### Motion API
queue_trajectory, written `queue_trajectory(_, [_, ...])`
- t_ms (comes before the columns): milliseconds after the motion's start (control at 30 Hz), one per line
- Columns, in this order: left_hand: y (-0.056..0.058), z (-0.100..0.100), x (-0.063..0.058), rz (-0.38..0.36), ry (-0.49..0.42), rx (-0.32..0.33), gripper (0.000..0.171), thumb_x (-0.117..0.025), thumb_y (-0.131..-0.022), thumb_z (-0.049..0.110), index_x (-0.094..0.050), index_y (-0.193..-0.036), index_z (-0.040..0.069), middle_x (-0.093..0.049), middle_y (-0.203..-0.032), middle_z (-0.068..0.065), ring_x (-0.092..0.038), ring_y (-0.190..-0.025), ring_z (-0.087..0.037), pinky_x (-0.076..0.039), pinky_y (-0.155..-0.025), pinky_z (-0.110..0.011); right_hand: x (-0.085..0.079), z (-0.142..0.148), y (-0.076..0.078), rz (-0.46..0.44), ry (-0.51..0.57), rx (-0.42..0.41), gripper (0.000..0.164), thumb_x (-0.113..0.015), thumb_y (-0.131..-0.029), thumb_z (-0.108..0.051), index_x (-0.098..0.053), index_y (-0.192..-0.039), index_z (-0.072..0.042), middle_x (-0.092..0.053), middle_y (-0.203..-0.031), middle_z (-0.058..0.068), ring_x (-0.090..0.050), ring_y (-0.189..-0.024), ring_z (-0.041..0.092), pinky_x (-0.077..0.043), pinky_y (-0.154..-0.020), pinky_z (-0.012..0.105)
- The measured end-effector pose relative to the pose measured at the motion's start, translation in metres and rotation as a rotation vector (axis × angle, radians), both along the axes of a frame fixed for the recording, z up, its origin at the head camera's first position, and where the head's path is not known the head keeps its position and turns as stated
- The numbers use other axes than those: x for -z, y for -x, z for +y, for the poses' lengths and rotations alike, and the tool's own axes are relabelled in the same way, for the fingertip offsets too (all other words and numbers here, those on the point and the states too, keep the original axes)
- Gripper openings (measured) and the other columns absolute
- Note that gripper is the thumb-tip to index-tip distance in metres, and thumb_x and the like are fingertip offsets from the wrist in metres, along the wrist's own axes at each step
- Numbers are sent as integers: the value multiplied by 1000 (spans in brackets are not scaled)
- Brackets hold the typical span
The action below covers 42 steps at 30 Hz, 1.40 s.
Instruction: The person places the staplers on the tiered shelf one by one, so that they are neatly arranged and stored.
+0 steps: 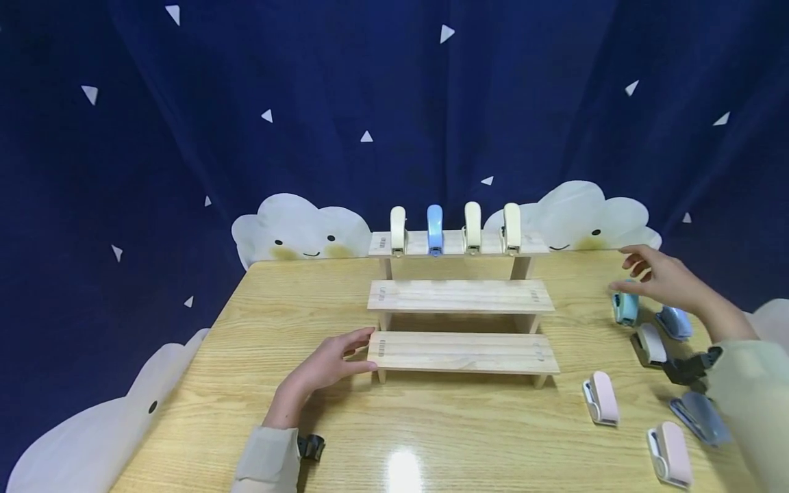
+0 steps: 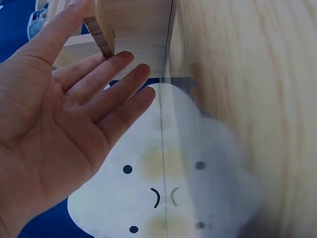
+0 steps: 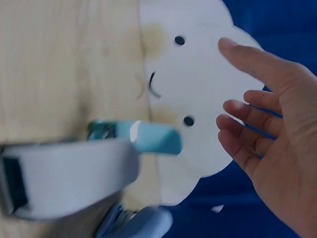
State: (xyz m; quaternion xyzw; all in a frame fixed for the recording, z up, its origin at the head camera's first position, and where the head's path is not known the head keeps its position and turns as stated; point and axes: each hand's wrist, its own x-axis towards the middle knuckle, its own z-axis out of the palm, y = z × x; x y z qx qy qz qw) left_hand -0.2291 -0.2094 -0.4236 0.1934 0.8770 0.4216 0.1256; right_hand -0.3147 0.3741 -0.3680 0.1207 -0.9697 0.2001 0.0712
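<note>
Shelf [image 1: 462,352] of pale wood with three steps stands in the middle of the head view, four staplers [image 1: 472,222] on top; the left hand [image 1: 327,361] is at the low step's left end, loose and holding nothing, and the right hand [image 1: 672,279], at right, is over a teal stapler [image 1: 627,309], also holding nothing. In the left wrist view, the left hand fills the left side, fingers stretched out, its thumb by the shelf at upper left. In the right wrist view, the right hand is at right, bent fingers apart from the teal stapler near the middle, and a white stapler [image 3: 79,178] is at lower left
</note>
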Motion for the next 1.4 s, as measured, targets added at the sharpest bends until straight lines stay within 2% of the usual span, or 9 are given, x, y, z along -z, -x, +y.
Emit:
queue_trajectory(133, [0,0,2,-4,-2,-6,75,-72,-89,33,-38,-150,6,-47,-149,-19,-47,-137,-38,-39,-116,-50,14,12,-1,-42,-34,3,85,-80,-81,-35,-37,-137,13,-53,-115,31,-58,-97,39,-55,-72,40])
queue_trajectory(200, [0,-1,3,-3,0,-6,75,-72,-89,34,-38,-150,6,-47,-149,-19,-47,-137,-38,-39,-116,-50,19,18,0,-55,-51,5,87,-80,-80,-34,-35,-137,15,-52,-114,32,-57,-98,43,-53,-74,47])
queue_trajectory(300, [1,-1,3,-5,1,-1,76,-71,-89,34,-37,-151,7,-46,-150,-18,-46,-138,-37,-39,-116,-50,27,26,1,-80,-70,14,91,-81,-79,-36,-34,-136,16,-50,-114,33,-56,-98,45,-52,-74,49])
queue_trajectory(467, [3,-1,3,9,4,12,76,-70,-90,35,-35,-151,6,-44,-151,-18,-46,-138,-37,-39,-116,-50,38,35,3,-122,-98,19,94,-82,-78,-38,-32,-136,18,-49,-113,34,-56,-98,46,-52,-72,45])
queue_trajectory(633, [4,-1,3,13,3,18,76,-70,-90,35,-36,-151,5,-45,-151,-18,-47,-137,-37,-40,-115,-50,47,38,5,-117,-102,-10,89,-83,-76,-32,-36,-131,20,-53,-107,35,-59,-89,40,-51,-68,38])
queue_trajectory(1000, [4,-2,5,5,-2,13,76,-71,-89,35,-36,-151,6,-46,-150,-18,-47,-137,-37,-39,-116,-50,54,34,5,-177,-66,17,100,-85,-73,-31,-27,-137,18,-55,-104,36,-57,-87,37,-52,-69,41])
queue_trajectory(1233, [4,-2,4,17,6,14,76,-71,-89,35,-37,-150,5,-46,-150,-18,-48,-136,-37,-40,-115,-50,58,33,6,-123,-89,17,97,-86,-72,-32,-31,-134,18,-58,-92,23,-53,-77,24,-43,-60,25])
queue_trajectory(1400, [3,-2,2,18,4,15,76,-71,-89,34,-37,-150,5,-46,-150,-18,-48,-136,-37,-40,-115,-50,58,30,4,-62,-107,41,97,-87,-71,-34,-34,-131,20,-56,-84,18,-50,-71,20,-38,-55,23])
